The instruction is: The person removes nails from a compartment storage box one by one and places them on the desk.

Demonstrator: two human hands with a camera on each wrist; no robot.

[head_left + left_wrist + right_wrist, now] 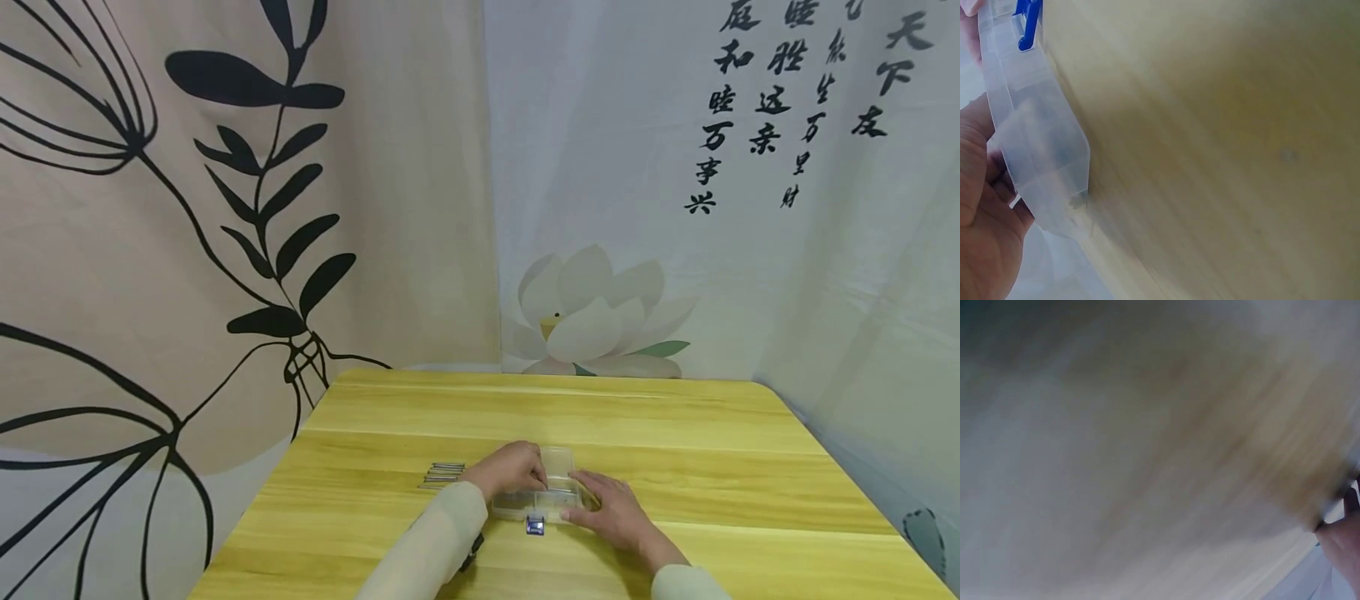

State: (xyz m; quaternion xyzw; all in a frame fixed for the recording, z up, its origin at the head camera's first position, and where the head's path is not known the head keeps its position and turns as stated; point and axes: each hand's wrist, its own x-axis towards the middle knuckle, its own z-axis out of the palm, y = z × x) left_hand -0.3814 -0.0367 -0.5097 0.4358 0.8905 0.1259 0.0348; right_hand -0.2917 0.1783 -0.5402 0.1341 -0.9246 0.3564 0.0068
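Note:
A clear plastic compartment box (pixel 517 505) with a blue latch (pixel 535 525) stands on the table, its lid (pixel 557 461) raised at the back. My left hand (pixel 513 468) reaches over the box from the left, fingers bent down into it. Thin metal pieces (pixel 560 490) show right beside its fingertips; I cannot tell whether the fingers pinch them. In the left wrist view the box wall (pixel 1047 144) partly covers that hand. My right hand (pixel 613 508) grips the box's right end, thumb in front and fingers behind. The right wrist view is blurred, with this hand (pixel 1342 540) at its edge.
Several thin metal rods (pixel 444 475) lie side by side on the wooden table (pixel 675 433), left of the left hand. A dark band (pixel 472 552) sits at the left wrist. Printed curtains (pixel 420 208) hang behind the table's far edge.

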